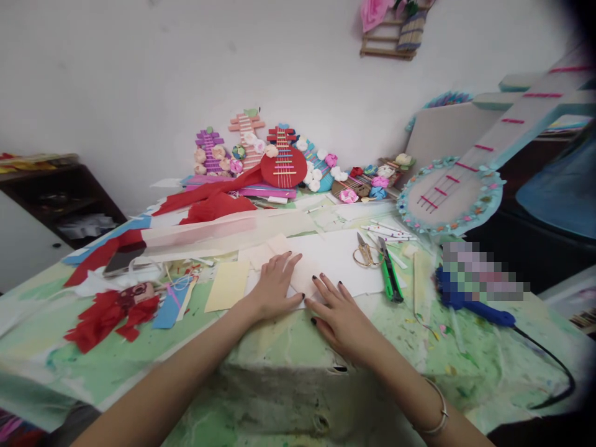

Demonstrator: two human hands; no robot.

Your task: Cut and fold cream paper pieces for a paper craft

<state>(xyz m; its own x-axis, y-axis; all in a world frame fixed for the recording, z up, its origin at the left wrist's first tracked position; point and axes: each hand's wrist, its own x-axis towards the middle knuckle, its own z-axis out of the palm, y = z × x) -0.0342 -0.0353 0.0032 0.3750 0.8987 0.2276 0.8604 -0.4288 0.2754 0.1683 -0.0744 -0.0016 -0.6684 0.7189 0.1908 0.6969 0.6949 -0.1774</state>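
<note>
My left hand [278,287] lies with its fingers spread on pale paper near the table's front edge. Beside it, my right hand [343,321] rests palm down with its fingers apart. Between them, a small cream piece of paper [305,273] lies over a larger white sheet [342,245], and fingertips of both hands touch this paper. A yellow paper rectangle [227,287] is left of my left hand. Gold-handled scissors [367,254] and a green utility knife [390,273] lie to the right of the white sheet.
A blue glue gun [479,310] trails a cord at the right. Behind it stands a large lute-shaped craft [449,192]. Several small lute models, including a red one [284,166], lean on the wall. Red crepe paper [109,313] lies left, near a dark phone-like slab [125,256].
</note>
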